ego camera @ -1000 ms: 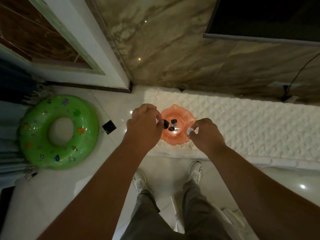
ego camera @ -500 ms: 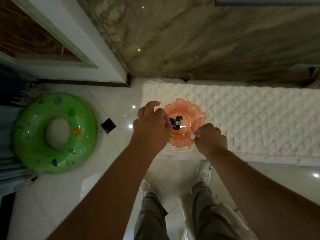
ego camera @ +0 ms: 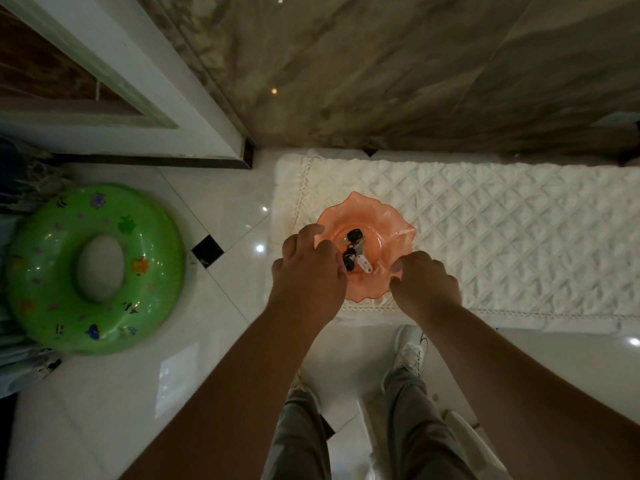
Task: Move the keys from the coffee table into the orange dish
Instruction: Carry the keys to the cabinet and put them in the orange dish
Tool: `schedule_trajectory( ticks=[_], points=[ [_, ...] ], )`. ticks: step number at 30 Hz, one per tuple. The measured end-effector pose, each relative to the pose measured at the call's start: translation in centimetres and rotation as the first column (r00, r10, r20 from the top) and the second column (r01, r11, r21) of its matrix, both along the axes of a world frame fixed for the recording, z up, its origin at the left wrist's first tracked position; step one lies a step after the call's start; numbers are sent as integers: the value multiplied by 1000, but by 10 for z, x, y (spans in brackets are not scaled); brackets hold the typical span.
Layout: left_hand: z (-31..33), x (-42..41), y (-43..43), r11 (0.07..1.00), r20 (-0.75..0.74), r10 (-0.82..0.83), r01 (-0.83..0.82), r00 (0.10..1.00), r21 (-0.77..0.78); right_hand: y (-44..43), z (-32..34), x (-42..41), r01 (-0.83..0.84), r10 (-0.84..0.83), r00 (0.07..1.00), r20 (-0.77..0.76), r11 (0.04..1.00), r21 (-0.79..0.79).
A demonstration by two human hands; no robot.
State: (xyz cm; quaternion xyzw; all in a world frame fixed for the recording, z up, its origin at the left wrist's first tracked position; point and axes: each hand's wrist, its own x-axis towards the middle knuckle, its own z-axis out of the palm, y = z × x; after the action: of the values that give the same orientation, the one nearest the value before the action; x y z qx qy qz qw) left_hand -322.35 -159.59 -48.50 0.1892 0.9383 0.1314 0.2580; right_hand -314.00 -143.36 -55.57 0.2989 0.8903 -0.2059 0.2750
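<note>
The orange dish, wavy-rimmed and translucent, stands on the near left end of a white quilted cloth. In its bowl lies the bunch of keys, with black heads and a white tag. My left hand hovers over the dish's left rim with its fingers loosely spread; the fingertips are right beside the nearest black key head. At the dish's front right rim is my right hand, fingers loosely curled and empty, just clear of the white tag.
The quilted cloth covers a low surface along a marble wall. A green inflatable ring lies on the glossy tiled floor at the left. My legs and white shoes are below the surface's front edge.
The white tag has left my right hand and now lies in the dish with the keys. Both hands have drawn back a little toward the rim. The camera has tilted down.
</note>
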Motion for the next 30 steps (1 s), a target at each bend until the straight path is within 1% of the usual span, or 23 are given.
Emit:
schedule_trajectory(
  ticks=[6,9,15,20,30],
  points=[
    [-15,2,7,998,45,-32,35,998,-52,13,1,-10,59,-61,997,-55,998,-37],
    [-21,4,9,996,37,-55,57,998,-66,14,0,-15,92,-97,992,-80,994,-65],
    [-39,9,7,996,12,-61,62,998,-59,24,-10,-18,102,-109,991,-77,991,-82],
    [-61,12,5,996,28,-44,46,999,-70,27,-20,-18,99,-107,989,-98,992,-81],
    [-103,17,1,992,-2,-51,51,999,-114,30,-33,-16,105,-124,970,-207,989,-101]
  ],
)
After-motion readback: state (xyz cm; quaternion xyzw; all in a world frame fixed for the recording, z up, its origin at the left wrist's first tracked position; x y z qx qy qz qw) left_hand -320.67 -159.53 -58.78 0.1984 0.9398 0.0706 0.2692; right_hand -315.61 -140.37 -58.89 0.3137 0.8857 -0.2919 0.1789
